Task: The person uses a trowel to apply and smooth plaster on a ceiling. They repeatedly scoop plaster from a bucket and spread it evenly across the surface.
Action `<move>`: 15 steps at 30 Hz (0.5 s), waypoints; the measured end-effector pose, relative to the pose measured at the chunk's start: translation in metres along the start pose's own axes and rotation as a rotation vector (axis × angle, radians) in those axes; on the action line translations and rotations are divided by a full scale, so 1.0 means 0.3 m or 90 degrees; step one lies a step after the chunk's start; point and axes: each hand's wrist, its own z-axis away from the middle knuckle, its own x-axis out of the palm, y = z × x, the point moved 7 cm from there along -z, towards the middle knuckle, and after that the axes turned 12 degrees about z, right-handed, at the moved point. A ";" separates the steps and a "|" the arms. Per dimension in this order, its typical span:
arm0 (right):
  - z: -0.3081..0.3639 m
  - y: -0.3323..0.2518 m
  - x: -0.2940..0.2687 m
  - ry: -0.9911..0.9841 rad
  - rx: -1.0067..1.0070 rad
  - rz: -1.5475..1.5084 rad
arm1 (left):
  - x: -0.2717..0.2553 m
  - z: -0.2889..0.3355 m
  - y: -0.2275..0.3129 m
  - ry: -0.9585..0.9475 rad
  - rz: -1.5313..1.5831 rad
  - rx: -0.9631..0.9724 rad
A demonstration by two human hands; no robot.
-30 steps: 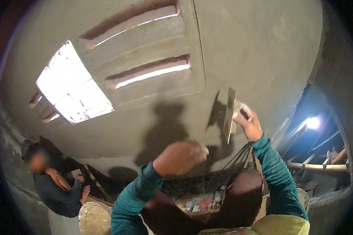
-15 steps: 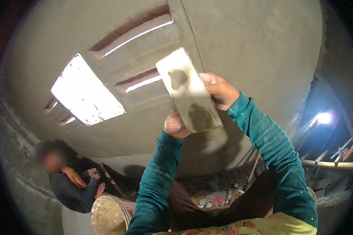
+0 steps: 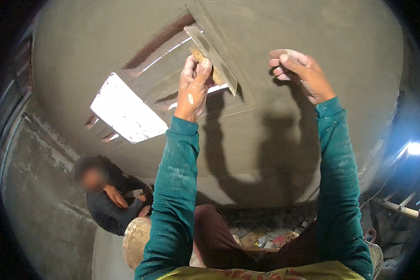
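Observation:
My left hand (image 3: 195, 86) is closed round the yellowish handle of a plastering float (image 3: 224, 70), raised in front of the window openings. The float's long thin plate is tilted and seen nearly edge-on; whether it touches the wall cannot be told. To the right, my right hand (image 3: 303, 72) is up before the grey plastered wall (image 3: 354, 60), with loosely bent fingers and nothing visible in them. Both hands have pale smears on them.
A bright window opening (image 3: 126, 109) and narrow slots break the wall at left. Low on the left, a person (image 3: 114, 205) sits beside a bucket (image 3: 136, 240). Rubble (image 3: 266, 240) lies below, between my legs. A lamp (image 3: 415, 148) shines at right, above a pole (image 3: 399, 208).
My right hand has left the float and moved right. My left hand has risen and now grips the float's handle; the plate has turned from face-on to nearly edge-on.

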 end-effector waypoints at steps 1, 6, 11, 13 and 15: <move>0.009 -0.015 -0.004 0.002 -0.005 0.001 | -0.014 -0.017 0.003 0.018 -0.041 -0.004; 0.055 -0.124 -0.068 0.060 -0.025 0.031 | 0.060 -0.097 0.016 0.007 0.008 0.075; 0.058 -0.168 -0.103 0.086 -0.071 0.053 | 0.088 -0.129 0.019 0.028 -0.052 0.085; 0.060 -0.174 -0.111 0.102 -0.080 0.050 | 0.089 -0.142 0.015 0.029 -0.056 0.088; 0.059 -0.182 -0.119 0.113 -0.090 0.055 | 0.090 -0.151 0.012 0.032 -0.065 0.086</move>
